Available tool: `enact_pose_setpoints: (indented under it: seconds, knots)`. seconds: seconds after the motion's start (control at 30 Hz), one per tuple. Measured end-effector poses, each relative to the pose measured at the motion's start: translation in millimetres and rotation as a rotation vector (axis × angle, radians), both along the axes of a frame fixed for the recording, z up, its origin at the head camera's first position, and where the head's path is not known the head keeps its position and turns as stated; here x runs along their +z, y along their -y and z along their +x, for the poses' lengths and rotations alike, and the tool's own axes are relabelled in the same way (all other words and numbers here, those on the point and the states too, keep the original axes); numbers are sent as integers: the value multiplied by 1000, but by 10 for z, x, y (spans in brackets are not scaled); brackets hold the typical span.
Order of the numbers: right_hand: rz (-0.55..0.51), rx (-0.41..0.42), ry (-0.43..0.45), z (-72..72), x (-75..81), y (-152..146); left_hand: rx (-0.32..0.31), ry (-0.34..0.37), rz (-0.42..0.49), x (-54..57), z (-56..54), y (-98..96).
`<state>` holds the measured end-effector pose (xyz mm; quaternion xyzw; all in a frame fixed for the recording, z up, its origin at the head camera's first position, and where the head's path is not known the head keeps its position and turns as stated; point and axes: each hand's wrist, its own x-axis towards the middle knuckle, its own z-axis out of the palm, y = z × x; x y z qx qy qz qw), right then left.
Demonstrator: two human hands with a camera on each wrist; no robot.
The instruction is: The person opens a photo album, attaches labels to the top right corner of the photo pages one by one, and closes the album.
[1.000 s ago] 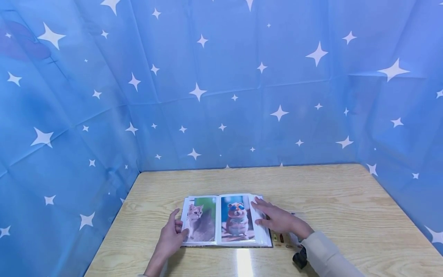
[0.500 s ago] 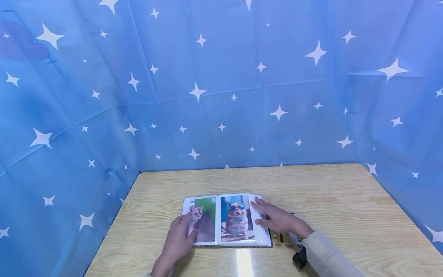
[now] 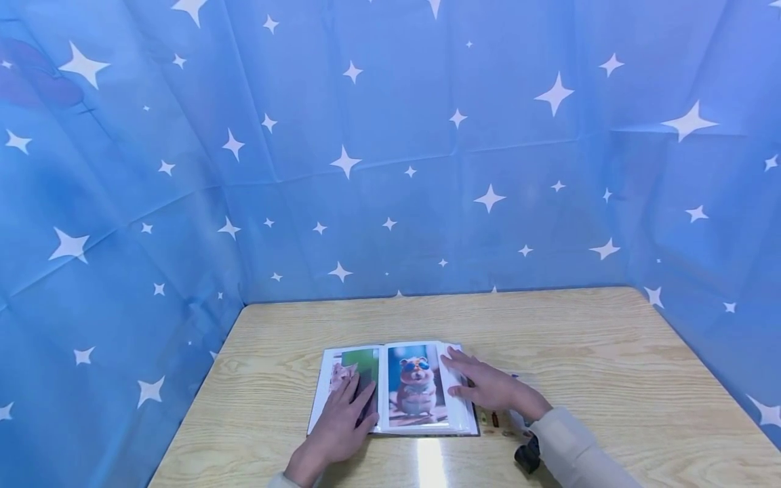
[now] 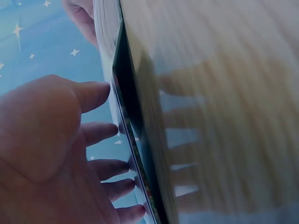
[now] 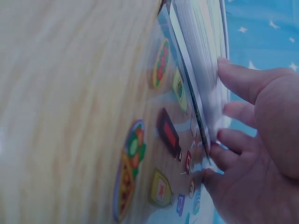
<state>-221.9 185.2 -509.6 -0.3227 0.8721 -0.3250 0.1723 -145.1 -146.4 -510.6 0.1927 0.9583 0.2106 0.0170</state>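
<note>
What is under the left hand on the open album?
The left hand lies flat on the album's left page, over a cat photo. Only the cat's head and a green strip above show; the rest of the photo is covered.

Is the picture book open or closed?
Open. The photo album lies flat, showing a cat page and a hamster page.

A light wooden table (image 3: 610,379) with visible grain stands enclosed on three sides by a creased blue cloth backdrop printed with white stars (image 3: 427,135). Small colourful stickers (image 5: 168,135) lie on the tabletop.
</note>
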Motion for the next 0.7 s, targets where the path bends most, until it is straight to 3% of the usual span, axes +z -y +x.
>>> enact_pose_setpoints:
  seconds: [0.43, 0.7]
  knots:
    - [-2, -21, -17, 22, 59, 19, 6, 83, -58, 19, 18, -14]
    - [22, -103, -43, 52, 41, -14, 0, 83, -81, -7, 16, -22]
